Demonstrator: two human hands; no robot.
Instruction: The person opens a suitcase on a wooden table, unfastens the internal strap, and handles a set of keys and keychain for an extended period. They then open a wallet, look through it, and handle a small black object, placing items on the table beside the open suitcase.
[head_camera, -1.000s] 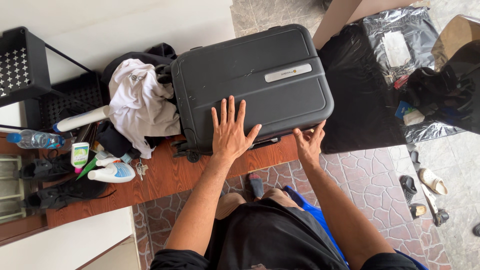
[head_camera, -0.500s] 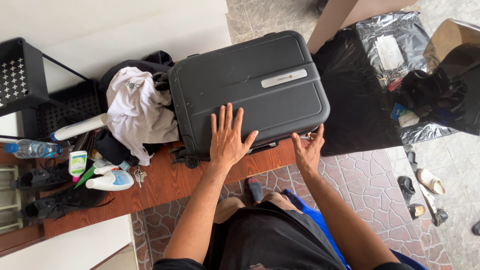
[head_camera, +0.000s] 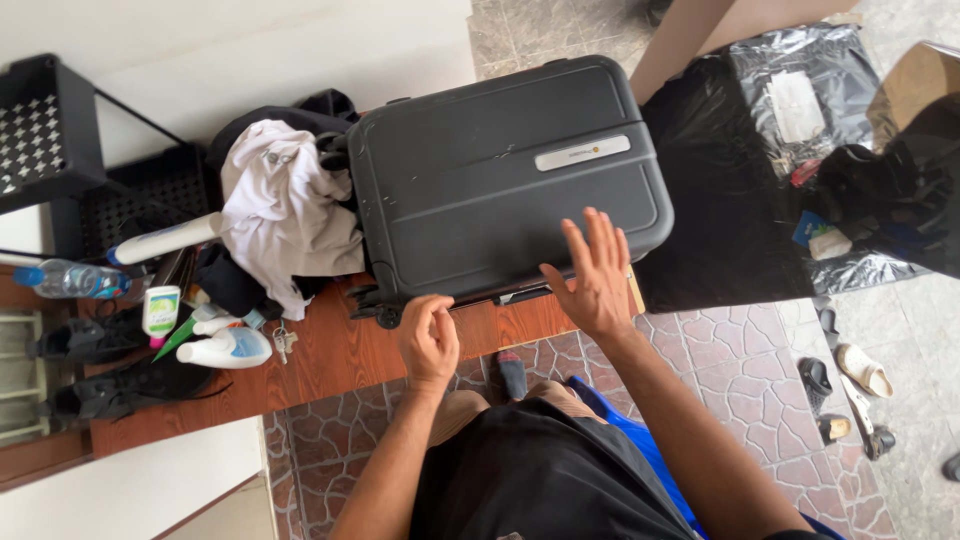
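On the wooden bench (head_camera: 330, 360), a dark hard suitcase (head_camera: 500, 180) lies flat and shut.
Right hand (head_camera: 595, 275) rests with spread fingers on its near corner, gripping nothing. Left hand (head_camera: 428, 338) is curled at the near edge; what it pinches I cannot tell. White cloth (head_camera: 285, 210) and bottles (head_camera: 225, 345) lie beside.

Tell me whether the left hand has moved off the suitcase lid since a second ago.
Yes. The left hand has slid off the suitcase lid toward the person, curling at its near edge.
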